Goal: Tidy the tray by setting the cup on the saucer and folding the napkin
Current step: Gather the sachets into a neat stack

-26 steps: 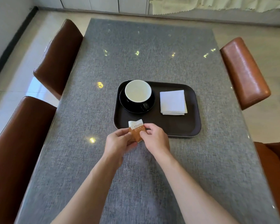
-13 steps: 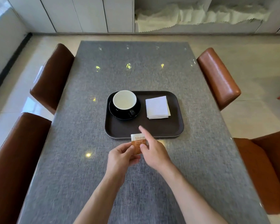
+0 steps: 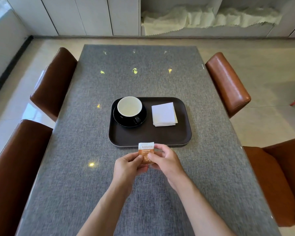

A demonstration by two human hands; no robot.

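Observation:
A dark brown tray [image 3: 150,136] lies in the middle of the grey table. On its left part a black cup with a white inside [image 3: 129,107] stands on a black saucer [image 3: 120,119], its handle turned toward me. A white napkin [image 3: 163,114] lies folded into a square on the tray's right part. Just in front of the tray's near edge, my left hand [image 3: 129,166] and my right hand [image 3: 165,159] pinch a small orange and white sugar packet [image 3: 146,150] between thumbs and fingers, held upright.
The grey table [image 3: 85,167] has brown leather chairs on both sides: two on the left [image 3: 53,82] [image 3: 10,167], two on the right [image 3: 228,84] [image 3: 276,181]. White cabinets and a crumpled white cloth [image 3: 208,17] are beyond the far end.
The view has tilted up, so the tray looks farther away. My right index finger, raised half a second ago, has come back down onto the packet. Cup, saucer and napkin have not moved.

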